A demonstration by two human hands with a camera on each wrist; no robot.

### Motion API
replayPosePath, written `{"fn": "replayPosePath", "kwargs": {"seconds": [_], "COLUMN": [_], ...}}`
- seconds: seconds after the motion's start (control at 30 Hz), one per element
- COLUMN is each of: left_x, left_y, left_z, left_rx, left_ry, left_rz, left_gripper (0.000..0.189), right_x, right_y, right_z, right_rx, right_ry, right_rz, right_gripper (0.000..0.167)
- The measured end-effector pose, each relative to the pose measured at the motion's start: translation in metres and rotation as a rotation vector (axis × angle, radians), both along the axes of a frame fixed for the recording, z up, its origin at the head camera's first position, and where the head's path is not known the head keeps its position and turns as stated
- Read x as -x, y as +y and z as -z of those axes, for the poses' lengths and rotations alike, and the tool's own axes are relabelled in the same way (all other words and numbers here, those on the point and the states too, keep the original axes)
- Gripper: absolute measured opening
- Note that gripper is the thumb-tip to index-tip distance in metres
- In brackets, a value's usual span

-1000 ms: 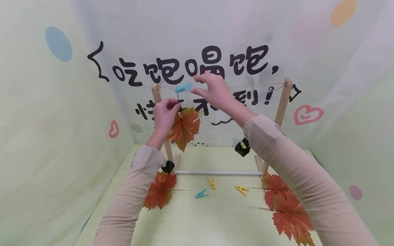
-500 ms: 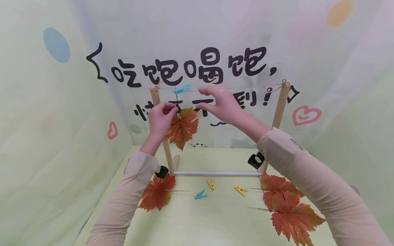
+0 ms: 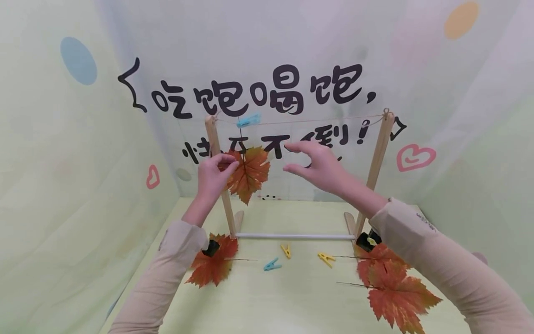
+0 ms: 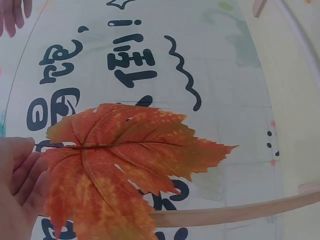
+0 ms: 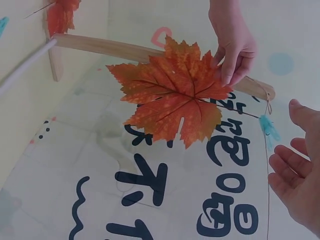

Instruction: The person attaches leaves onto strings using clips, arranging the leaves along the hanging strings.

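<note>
An orange-red artificial maple leaf (image 3: 252, 172) hangs by its thin dark stem from a blue clothespin (image 3: 249, 121) clipped near the left end of a twine line (image 3: 317, 121). My left hand (image 3: 213, 175) is at the leaf's left edge, thumb and fingers loosely bent with nothing gripped. Its fingertips lie beside the leaf (image 4: 120, 150) in the left wrist view. To the right of the leaf, my right hand (image 3: 321, 164) is held in the air below the line, thumb and fingers spread apart. In the right wrist view, the clothespin (image 5: 270, 127) holds the stem on the twine.
Two wooden posts (image 3: 379, 157) carry the line, joined low down by a white rod (image 3: 296, 236). On the table lie a blue clothespin (image 3: 272, 264), two yellow clothespins (image 3: 285, 251) and more maple leaves, left (image 3: 214, 266) and right (image 3: 396, 297). A printed cloth backdrop stands behind.
My right hand has drawn away from the clothespin, down and to the right. My left hand has let go of the stem and slid down beside the leaf, which stays hanging.
</note>
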State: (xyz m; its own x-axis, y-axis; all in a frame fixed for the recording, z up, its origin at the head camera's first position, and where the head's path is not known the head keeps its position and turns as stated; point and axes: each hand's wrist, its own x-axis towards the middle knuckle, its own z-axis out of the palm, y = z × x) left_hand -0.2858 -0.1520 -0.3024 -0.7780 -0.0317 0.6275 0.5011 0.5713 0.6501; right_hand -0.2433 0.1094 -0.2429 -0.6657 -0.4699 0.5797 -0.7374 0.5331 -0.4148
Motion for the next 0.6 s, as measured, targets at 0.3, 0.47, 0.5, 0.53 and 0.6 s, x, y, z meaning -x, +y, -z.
{"fn": "replayPosePath", "kwargs": {"seconds": [0.3,0.47,0.5,0.53,0.6], "left_x": [-0.009,-0.013,-0.013,-0.014,-0.015], "left_y": [-0.003,-0.006,-0.007,-0.008,-0.009], "left_z": [0.033,0.052,0.055,0.059,0.068], "left_rx": [0.088,0.112,0.114,0.116,0.13], "left_ry": [-0.064,-0.09,-0.1,-0.11,-0.13], "left_rz": [0.046,0.068,0.077,0.087,0.103], "left_gripper": [0.014,0.014,0.014,0.014,0.014], "right_x": [-0.004,-0.004,-0.004,-0.004,-0.005], "right_y": [0.021,0.032,0.034,0.035,0.039], "right_z": [0.032,0.049,0.052,0.056,0.063], "right_rx": [-0.009,-0.019,-0.021,-0.024,-0.031], "right_ry": [-0.007,-0.022,-0.022,-0.027,-0.042], "right_rz": [-0.008,-0.003,-0.001,0.001,0.007], "right_gripper": [0.044,0.043,0.043,0.043,0.043]}}
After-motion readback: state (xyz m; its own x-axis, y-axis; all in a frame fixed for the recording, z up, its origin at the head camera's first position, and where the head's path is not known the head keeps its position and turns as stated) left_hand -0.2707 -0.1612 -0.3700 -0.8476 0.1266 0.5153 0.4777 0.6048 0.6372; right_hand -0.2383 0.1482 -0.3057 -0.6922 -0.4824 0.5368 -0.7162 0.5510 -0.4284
